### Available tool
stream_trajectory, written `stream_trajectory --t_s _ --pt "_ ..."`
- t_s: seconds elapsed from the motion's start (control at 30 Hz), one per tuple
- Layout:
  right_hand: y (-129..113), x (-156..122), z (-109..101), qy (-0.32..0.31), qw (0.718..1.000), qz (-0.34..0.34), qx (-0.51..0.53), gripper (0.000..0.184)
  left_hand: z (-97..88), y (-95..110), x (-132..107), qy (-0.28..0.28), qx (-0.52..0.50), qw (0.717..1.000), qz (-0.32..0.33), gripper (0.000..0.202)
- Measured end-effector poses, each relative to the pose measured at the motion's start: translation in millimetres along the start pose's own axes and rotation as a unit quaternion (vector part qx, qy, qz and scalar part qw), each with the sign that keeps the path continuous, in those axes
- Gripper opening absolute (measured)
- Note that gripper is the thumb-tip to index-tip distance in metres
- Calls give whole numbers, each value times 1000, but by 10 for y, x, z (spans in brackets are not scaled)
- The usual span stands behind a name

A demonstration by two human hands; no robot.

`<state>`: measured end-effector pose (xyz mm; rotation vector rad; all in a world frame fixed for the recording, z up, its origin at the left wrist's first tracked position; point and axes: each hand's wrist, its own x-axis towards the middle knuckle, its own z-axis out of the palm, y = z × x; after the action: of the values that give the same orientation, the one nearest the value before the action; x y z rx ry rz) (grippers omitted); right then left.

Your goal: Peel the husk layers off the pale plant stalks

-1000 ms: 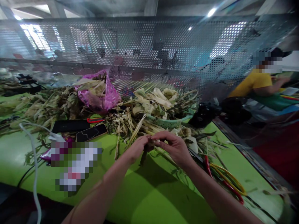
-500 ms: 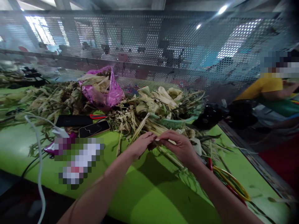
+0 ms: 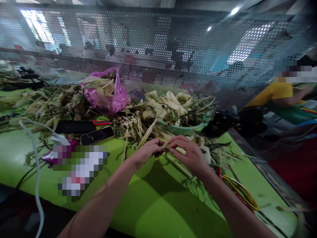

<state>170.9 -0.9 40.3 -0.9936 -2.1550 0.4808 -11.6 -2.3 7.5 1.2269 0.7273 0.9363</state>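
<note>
Fingers [image 3: 156, 142] pinching: L hand [image 3: 147, 152] & R hand [image 3: 190, 154] (2 in all) on 1 small tan husk pc [image 3: 165, 147] btwn them, over green table [image 3: 158, 205]. Behind: 1 pink bag [image 3: 107, 103], 1 green basket [image 3: 179, 130] heaped w/ husks [image 3: 173, 105]; 1 phone [image 3: 97, 136] off L. Vs 1 s ago: fingertips slightly further apart, tan pc shows more, dark strip then hanging under L hand now out of sight
</note>
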Motion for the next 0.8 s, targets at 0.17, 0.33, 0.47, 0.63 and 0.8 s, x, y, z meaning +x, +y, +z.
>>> stream_trajectory --t_s 0.17,0.33,0.47,0.63,0.8 --pt "29 -9 -11 -7 1000 12 8 13 9 33 -13 4 26 1000 -7 18" --pt "26 -7 -5 -11 1000 0 -7 13 13 15 -1 6 40 999 -5 16" --pt "0 -13 -16 -13 999 -25 -41 13 3 -4 8 9 63 998 -1 15" --pt "-9 -22 -31 -31 996 -48 -65 12 -12 -12 13 16 68 998 2 20" --pt "11 -18 -27 -31 995 -51 -77 14 -43 -59 44 1 62 998 -4 28"
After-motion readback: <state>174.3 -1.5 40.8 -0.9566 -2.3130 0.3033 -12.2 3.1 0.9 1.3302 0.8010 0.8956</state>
